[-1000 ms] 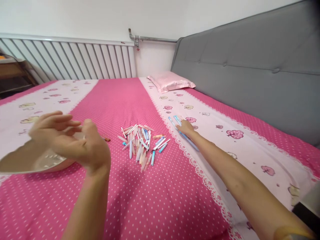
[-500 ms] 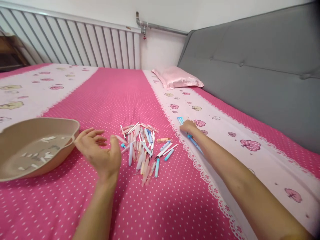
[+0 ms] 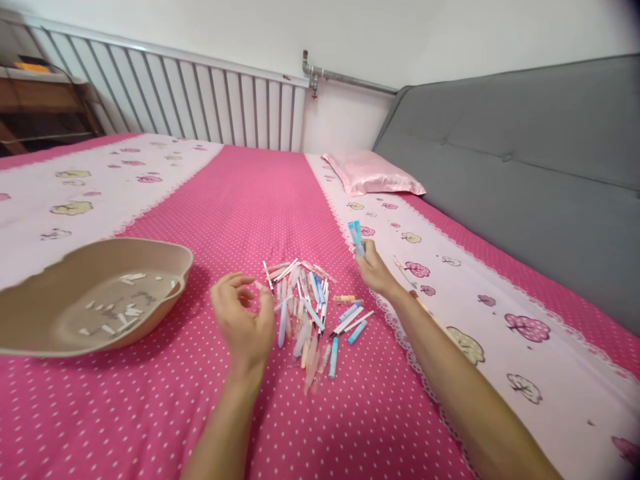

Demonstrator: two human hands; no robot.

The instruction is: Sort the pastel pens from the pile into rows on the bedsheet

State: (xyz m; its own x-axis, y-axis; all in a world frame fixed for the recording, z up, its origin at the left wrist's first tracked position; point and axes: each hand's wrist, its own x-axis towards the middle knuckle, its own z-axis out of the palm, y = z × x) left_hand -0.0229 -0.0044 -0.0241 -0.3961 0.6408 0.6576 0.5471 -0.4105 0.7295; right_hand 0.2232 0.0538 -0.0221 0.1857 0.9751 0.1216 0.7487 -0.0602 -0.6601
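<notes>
My right hand (image 3: 374, 265) grips a small bundle of light-blue pen barrels (image 3: 356, 235), their ends pointing up and away from me, just above the lace edge of the bedspread. To the left, my left hand (image 3: 244, 313) hovers with curled fingers and the thumb apart; nothing shows in it. Between the two hands lies a loose pile of pen parts (image 3: 303, 313) in pink, white, blue and clear plastic. Separate blue pieces, such as a light-blue tube (image 3: 333, 358), rest along the near right side of the pile.
On the left stands a beige basin (image 3: 155, 250) with several small white pieces in its bottom. A pink pillow (image 3: 373, 175) lies by the grey headboard (image 3: 525, 133). Slender items, one orange-brown, lie partly behind my right forearm. A white radiator (image 3: 200, 100) lines the wall.
My right hand has lifted the light-blue barrels off the bedspread and tilted them upright. The view has shifted left, so the basin and pile appear further right. My left hand stays half curled.
</notes>
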